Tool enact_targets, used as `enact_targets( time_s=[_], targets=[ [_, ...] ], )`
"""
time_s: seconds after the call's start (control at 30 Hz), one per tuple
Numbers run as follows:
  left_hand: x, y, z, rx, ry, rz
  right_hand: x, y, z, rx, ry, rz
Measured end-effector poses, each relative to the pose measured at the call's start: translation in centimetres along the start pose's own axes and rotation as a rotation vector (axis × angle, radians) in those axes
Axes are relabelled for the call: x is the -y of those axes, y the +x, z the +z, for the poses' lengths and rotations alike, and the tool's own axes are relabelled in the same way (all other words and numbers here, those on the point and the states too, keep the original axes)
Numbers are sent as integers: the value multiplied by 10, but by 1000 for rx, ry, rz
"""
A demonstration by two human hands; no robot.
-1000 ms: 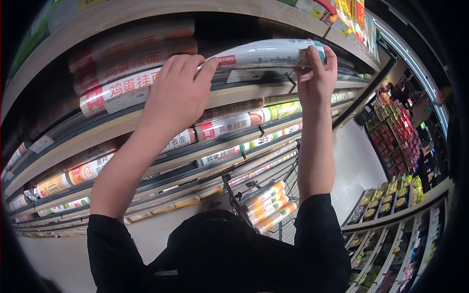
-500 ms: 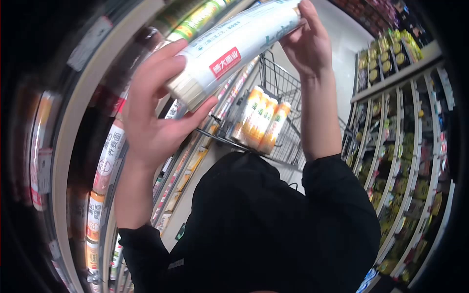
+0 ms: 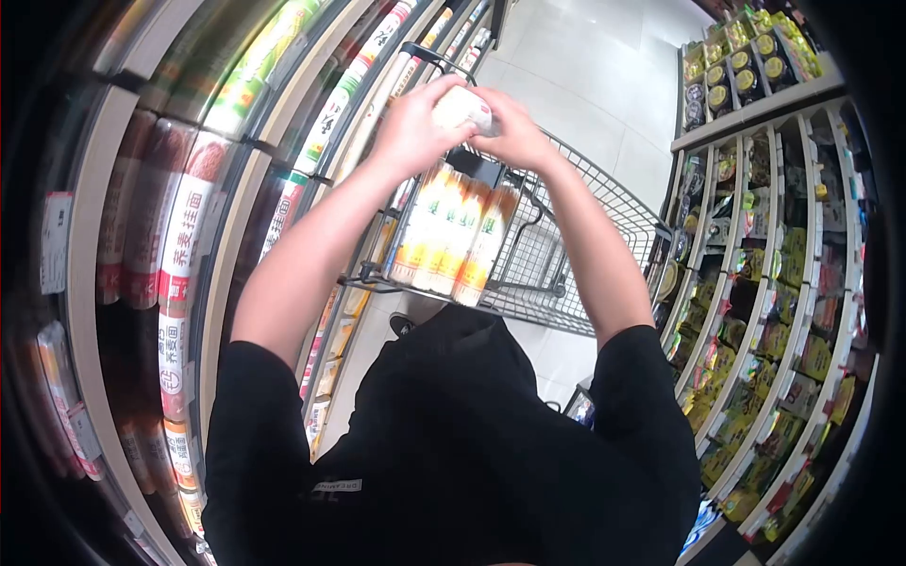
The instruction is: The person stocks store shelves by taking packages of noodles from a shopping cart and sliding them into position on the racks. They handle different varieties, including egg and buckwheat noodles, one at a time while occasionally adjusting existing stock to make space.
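Both my hands are wrapped round the white noodle package (image 3: 462, 109), which is seen nearly end-on, so most of its length is hidden. My left hand (image 3: 415, 127) grips its left side and my right hand (image 3: 514, 132) its right side. The package is above the back left part of the wire shopping cart (image 3: 604, 208). Just below my hands, several orange-and-white noodle packages (image 3: 451, 231) stand side by side at the cart's near left end.
Shelves of wrapped noodle packages (image 3: 189, 217) run along the left. On the right, a curved-looking shelf rack (image 3: 788, 226) holds yellow and green packets. Pale floor tiles (image 3: 566, 66) show beyond the cart. A dark shoe (image 3: 402, 324) is below the cart's near side.
Both hands have moved away from me and over the cart with the white package, which has turned from lying across my view to nearly end-on. More of the cart shows.
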State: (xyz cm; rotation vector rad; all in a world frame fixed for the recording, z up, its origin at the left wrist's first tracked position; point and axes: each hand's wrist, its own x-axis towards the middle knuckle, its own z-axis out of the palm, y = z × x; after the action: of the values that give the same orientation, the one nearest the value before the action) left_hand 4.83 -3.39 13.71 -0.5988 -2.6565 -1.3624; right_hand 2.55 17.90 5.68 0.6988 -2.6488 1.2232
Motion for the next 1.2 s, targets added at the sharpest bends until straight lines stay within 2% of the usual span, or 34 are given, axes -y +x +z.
enact_targets(
  time_s=[0.1, 0.2, 0.27, 0.33, 0.37, 0.47, 0.6, 0.63, 0.73, 0.83, 0.9, 1.03, 1.1, 1.13, 1.17, 1.2],
  targets=[
    [34, 25, 38, 26, -11, -61, -30, 21, 22, 49, 153, 187],
    [80, 35, 81, 5, 65, -71, -80, 30, 54, 96, 139, 301],
    [102, 40, 104, 72, 13, -169, -93, 32, 66, 175, 68, 420],
    [114, 47, 118, 106, 69, -202, -90, 34, 66, 227, -1, 502],
    [121, 49, 125, 149, 148, -242, -116, 30, 84, 223, 15, 497],
    [148, 46, 151, 92, 182, -256, -129, 29, 99, 202, -32, 625],
    [145, 50, 157, 175, 170, -399, -148, 34, 111, 234, -35, 736],
    [156, 46, 168, 109, 200, -300, -155, 35, 116, 233, -43, 738],
    [159, 46, 172, 247, 364, -242, -176, 34, 130, 286, -64, 739],
    [153, 50, 164, 457, 376, -328, -194, 34, 139, 414, -91, 735],
    [156, 53, 163, 564, 358, -352, -199, 32, 143, 402, -95, 754],
    [170, 42, 177, 500, 404, -280, -204, 25, 153, 368, -88, 895],
    [158, 44, 170, 578, 318, -341, -199, 24, 152, 360, -145, 948],
    [151, 44, 164, 607, 278, -371, -201, 21, 151, 435, -135, 881],
    [157, 36, 165, 525, 188, -264, -203, 19, 146, 511, -127, 805],
    [149, 32, 158, 505, 142, -274, -204, 19, 142, 591, -121, 719]
  ],
)
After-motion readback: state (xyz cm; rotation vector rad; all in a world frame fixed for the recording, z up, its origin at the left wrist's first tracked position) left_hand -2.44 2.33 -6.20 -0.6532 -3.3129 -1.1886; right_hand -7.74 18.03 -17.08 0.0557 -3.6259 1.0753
